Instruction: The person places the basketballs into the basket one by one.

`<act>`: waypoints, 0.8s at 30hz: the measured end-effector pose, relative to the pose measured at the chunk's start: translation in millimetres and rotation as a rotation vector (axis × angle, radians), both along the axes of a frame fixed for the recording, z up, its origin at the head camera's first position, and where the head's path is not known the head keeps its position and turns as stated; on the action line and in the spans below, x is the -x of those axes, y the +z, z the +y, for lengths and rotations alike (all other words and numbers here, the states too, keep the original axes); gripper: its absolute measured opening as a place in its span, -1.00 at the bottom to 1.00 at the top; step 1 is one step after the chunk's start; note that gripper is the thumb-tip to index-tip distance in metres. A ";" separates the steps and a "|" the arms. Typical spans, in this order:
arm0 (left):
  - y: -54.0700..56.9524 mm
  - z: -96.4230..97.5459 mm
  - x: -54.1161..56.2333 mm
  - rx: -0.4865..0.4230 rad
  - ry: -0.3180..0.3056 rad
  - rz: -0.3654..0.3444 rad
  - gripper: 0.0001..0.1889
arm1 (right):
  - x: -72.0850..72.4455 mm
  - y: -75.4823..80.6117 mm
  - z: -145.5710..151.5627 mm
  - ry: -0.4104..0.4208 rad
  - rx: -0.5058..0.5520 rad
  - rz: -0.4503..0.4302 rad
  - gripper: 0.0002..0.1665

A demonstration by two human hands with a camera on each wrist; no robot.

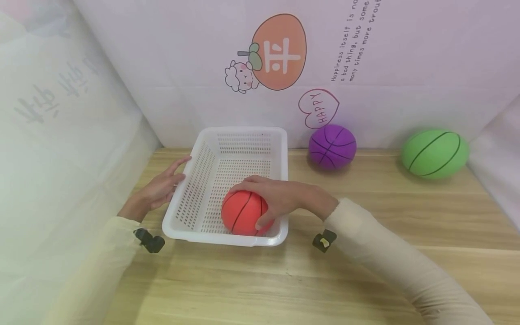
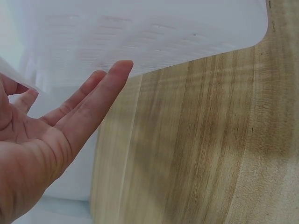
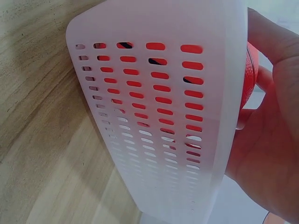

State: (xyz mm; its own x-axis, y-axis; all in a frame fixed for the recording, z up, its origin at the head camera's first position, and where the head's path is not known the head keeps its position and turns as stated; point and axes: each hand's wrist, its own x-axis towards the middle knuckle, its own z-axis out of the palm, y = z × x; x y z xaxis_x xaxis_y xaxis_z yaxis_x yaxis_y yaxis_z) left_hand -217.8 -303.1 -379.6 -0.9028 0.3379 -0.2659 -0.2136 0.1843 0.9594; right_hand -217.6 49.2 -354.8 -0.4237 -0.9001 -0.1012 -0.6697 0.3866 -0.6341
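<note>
A red ball with black seam lines (image 1: 243,212) sits in the near right corner of a white perforated plastic basket (image 1: 231,238). My right hand (image 1: 280,196) reaches over the basket's right rim and grips the ball from above, fingers and thumb spread round it. In the right wrist view, red ball surface (image 3: 250,79) shows above the rim and through the slots of the basket wall (image 3: 154,140). On the left side, my left hand (image 1: 160,187) stands with extended fingers at the basket's outer wall; in the left wrist view, two straight fingers (image 2: 96,100) lie against or close under that wall (image 2: 154,28).
A purple ball (image 1: 332,147) rests on the wooden table (image 1: 325,289) against the back wall, right of the basket. Farther right sits a green ball (image 1: 435,154). White printed sheets (image 1: 183,58) hang behind and on both sides.
</note>
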 end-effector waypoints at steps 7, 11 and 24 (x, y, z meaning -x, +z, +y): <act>-0.8 -0.6 0.3 0.001 -0.001 0.006 -0.35 | -0.7 1.8 0.6 0.008 -0.009 0.021 0.05; -0.8 0.2 0.5 0.000 -0.001 0.010 -0.36 | -1.7 2.9 2.8 0.005 -0.016 0.040 0.07; -0.2 1.2 -1.7 -0.007 -0.017 0.017 -0.36 | -0.8 7.0 15.4 -0.026 0.052 0.119 -0.05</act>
State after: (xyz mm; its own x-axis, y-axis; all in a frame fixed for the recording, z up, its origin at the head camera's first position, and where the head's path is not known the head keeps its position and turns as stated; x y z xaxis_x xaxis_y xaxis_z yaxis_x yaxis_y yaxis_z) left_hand -216.1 -301.9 -379.7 -0.9012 0.3554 -0.2480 -0.1939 0.1812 0.9641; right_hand -216.8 64.6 -347.8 -0.4533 -0.8914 -0.0028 -0.7314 0.3738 -0.5704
